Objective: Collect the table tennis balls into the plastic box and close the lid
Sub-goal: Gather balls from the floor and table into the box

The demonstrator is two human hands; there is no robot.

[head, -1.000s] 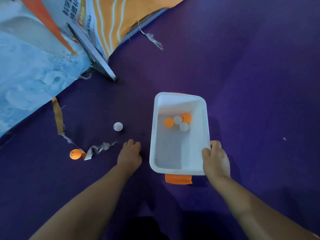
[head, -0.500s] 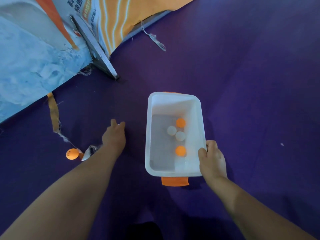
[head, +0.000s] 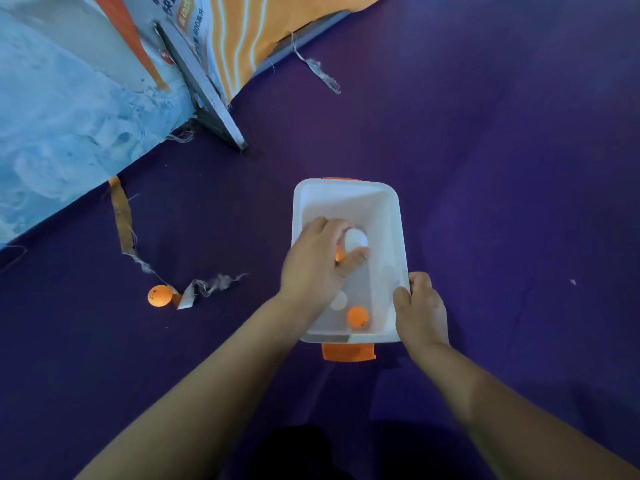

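Observation:
The white plastic box (head: 393, 216) stands open on the purple floor, with orange latches at its near and far ends. My right hand (head: 420, 308) grips its near right corner. My left hand (head: 317, 263) hovers over the box and pinches a blurred white ball (head: 356, 240) between fingers and thumb. Inside lie an orange ball (head: 357, 317), a white ball (head: 338, 301) and another orange ball (head: 339, 255) half hidden under my fingers. A further orange ball (head: 159, 296) lies on the floor to the left. No lid is in view.
A torn strip of tape and frayed fabric (head: 207, 285) lies beside the floor ball. A printed banner on a grey metal frame (head: 204, 95) fills the upper left. Purple floor (head: 502, 168) stretches to the right.
My left hand has taken the white ball off the floor at the left and swung right over the box. The balls inside have rolled toward the near end.

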